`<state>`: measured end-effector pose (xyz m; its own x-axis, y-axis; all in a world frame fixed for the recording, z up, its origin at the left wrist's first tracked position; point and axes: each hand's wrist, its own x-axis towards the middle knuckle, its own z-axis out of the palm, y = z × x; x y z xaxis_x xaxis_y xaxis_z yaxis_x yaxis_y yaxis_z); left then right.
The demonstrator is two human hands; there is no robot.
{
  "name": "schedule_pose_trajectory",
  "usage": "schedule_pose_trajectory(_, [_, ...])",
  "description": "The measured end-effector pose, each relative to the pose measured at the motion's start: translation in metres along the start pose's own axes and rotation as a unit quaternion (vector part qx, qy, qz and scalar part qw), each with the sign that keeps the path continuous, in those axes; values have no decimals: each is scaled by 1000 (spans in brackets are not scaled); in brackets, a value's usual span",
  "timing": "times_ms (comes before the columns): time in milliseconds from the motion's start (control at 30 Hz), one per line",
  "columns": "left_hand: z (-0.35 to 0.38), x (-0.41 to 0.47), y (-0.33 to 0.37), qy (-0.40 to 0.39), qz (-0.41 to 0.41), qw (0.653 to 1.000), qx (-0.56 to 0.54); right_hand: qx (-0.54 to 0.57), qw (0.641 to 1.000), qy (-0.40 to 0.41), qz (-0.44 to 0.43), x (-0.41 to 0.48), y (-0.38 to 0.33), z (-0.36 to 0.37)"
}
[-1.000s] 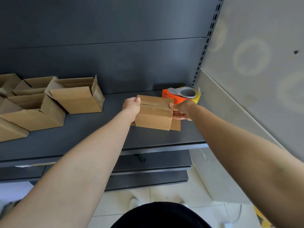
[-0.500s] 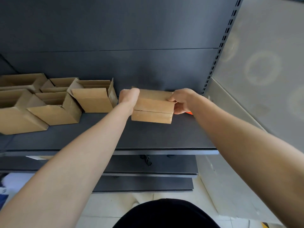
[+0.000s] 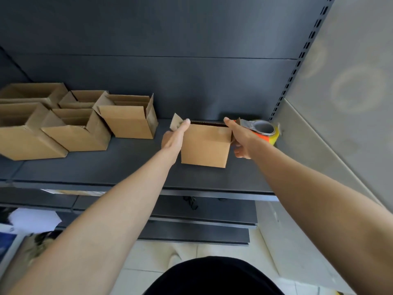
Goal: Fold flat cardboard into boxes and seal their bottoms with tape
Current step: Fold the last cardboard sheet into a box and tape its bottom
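Note:
A small cardboard box (image 3: 205, 145) stands upright on the dark shelf (image 3: 127, 169), its open top facing up and a side flap sticking out at the upper left. My left hand (image 3: 173, 137) lies flat against the box's left side, fingers straight and reaching up to that flap. My right hand (image 3: 240, 137) holds the box's right side, thumb along the top edge and the other fingers curled lower down. An orange and yellow tape dispenser (image 3: 263, 130) sits on the shelf just behind my right hand.
Several open cardboard boxes (image 3: 127, 124) crowd the shelf's left half. The shelf's dark back panel (image 3: 191, 86) rises close behind. A grey wall (image 3: 340, 103) closes the right side. Lower shelves (image 3: 202, 213) and a tiled floor lie below.
The box, lifted off the shelf with its closed side toward me, has been turned open side up and set down. The tape dispenser is back in view behind my right hand.

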<state>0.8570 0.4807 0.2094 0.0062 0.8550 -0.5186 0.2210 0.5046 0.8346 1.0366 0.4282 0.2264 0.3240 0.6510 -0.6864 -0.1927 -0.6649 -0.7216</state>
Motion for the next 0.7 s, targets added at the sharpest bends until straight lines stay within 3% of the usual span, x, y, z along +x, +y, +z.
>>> schedule_pose_trajectory(67, [2, 3, 3, 33, -24, 999, -31, 32, 999, 35, -17, 3, -1, -2])
schedule_pose_trajectory(200, [5, 3, 9, 87, -23, 993, -71, 20, 998, 24, -49, 0, -4, -6])
schedule_pose_trajectory(367, [9, 4, 7, 76, -26, 996, -51, -96, 992, 11, -78, -2, -3, -9])
schedule_pose_trajectory(700, [11, -17, 2, 45, -7, 996, -73, -161, 980, 30, -114, 3, -3, -17])
